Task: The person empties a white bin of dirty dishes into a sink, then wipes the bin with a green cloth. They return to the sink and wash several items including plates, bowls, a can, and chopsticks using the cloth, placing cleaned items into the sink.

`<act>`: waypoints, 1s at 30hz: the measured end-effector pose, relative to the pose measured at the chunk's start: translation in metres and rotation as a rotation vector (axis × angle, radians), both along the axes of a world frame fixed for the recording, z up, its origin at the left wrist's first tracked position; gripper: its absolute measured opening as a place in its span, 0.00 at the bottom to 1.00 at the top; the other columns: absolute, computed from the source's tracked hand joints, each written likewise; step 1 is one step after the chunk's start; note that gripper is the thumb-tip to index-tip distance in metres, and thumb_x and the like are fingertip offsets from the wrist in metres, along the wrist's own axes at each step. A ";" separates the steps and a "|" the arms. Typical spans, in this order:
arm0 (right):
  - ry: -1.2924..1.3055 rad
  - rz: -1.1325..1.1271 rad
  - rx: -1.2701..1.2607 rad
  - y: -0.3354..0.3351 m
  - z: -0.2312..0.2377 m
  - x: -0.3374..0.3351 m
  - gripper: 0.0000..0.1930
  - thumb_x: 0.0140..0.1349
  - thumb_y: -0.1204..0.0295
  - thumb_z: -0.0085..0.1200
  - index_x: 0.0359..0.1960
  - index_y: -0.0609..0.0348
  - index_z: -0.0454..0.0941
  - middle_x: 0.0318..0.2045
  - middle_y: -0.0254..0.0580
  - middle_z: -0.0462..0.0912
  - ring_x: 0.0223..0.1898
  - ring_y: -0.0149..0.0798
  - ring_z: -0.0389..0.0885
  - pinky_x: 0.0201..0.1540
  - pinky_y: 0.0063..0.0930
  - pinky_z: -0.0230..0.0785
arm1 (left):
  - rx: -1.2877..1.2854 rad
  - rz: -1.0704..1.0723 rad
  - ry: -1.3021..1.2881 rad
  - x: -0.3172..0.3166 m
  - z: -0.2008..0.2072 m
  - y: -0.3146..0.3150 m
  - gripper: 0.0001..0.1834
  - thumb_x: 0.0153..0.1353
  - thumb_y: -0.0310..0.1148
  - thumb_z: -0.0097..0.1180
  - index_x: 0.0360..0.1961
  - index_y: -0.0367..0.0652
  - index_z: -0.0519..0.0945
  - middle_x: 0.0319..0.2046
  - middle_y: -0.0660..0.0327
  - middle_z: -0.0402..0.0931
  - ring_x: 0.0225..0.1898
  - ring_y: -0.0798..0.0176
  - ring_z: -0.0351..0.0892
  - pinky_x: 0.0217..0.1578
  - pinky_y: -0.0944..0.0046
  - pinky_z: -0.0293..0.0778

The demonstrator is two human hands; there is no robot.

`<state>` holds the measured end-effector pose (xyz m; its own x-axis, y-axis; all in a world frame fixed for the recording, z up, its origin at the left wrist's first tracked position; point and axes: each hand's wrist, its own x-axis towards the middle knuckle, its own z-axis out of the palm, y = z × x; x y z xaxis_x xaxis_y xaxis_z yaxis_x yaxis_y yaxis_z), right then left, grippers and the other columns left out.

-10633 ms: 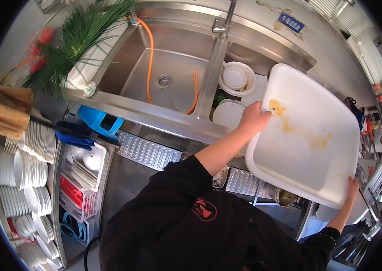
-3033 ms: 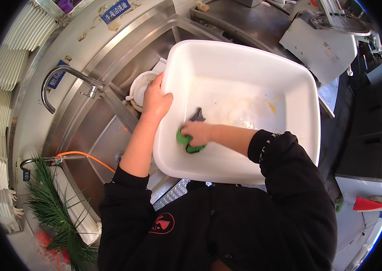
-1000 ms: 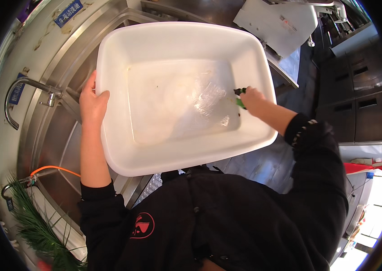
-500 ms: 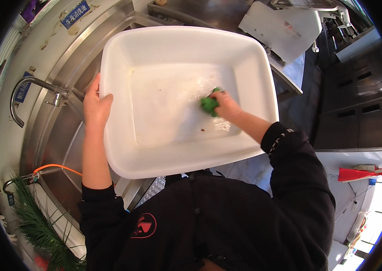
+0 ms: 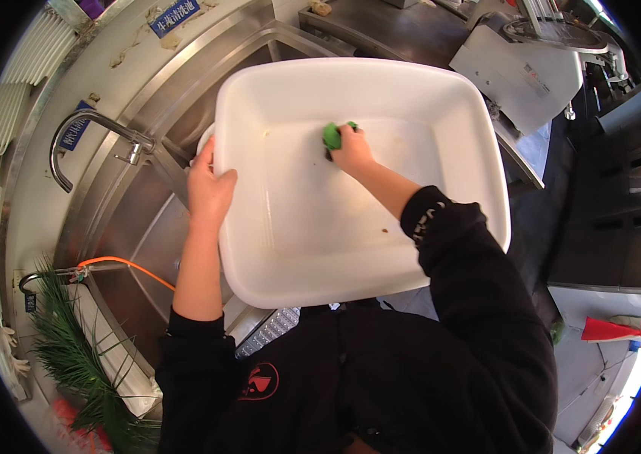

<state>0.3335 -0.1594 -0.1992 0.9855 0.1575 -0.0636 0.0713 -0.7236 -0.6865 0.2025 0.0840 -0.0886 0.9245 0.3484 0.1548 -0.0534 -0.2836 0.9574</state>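
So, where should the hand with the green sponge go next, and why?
Probably toward the near wall: the right hand presses the green sponge at the far side of the white tub, while small brown specks remain nearer.

Counted: one white tub (image 5: 313, 227); one green scouring pad (image 5: 332, 135); one curved faucet (image 5: 85, 132); one orange hose (image 5: 127, 266); possibly two sink basins, partly hidden.

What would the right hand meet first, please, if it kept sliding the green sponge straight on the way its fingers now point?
Most likely the far wall of the white tub. The right hand presses the green sponge on the tub's floor, fingers pointing toward that wall, with only bare floor between. Depth is hard to judge here.
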 end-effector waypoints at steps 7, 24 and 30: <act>0.102 0.134 0.058 0.129 0.013 0.006 0.25 0.48 0.69 0.58 0.51 0.62 0.71 0.51 0.64 0.71 0.51 0.57 0.74 0.50 0.39 0.72 | 0.046 0.031 0.046 -0.014 0.001 -0.010 0.36 0.46 0.17 0.52 0.62 0.37 0.67 0.48 0.54 0.72 0.47 0.61 0.76 0.49 0.64 0.71; 0.232 1.667 -0.638 0.066 0.055 -0.181 0.22 0.46 0.72 0.52 0.47 0.52 0.79 0.43 0.48 0.81 0.45 0.51 0.78 0.45 0.43 0.71 | -0.082 0.349 0.029 -0.138 0.011 0.016 0.35 0.47 0.12 0.50 0.62 0.32 0.66 0.51 0.57 0.76 0.50 0.67 0.76 0.51 0.69 0.69; 0.276 1.337 -0.575 -0.035 0.098 -0.114 0.22 0.47 0.71 0.52 0.48 0.58 0.77 0.42 0.50 0.80 0.46 0.50 0.77 0.46 0.39 0.70 | 0.022 0.535 0.076 -0.232 0.014 0.011 0.36 0.48 0.13 0.51 0.63 0.31 0.63 0.52 0.56 0.75 0.51 0.67 0.75 0.52 0.68 0.69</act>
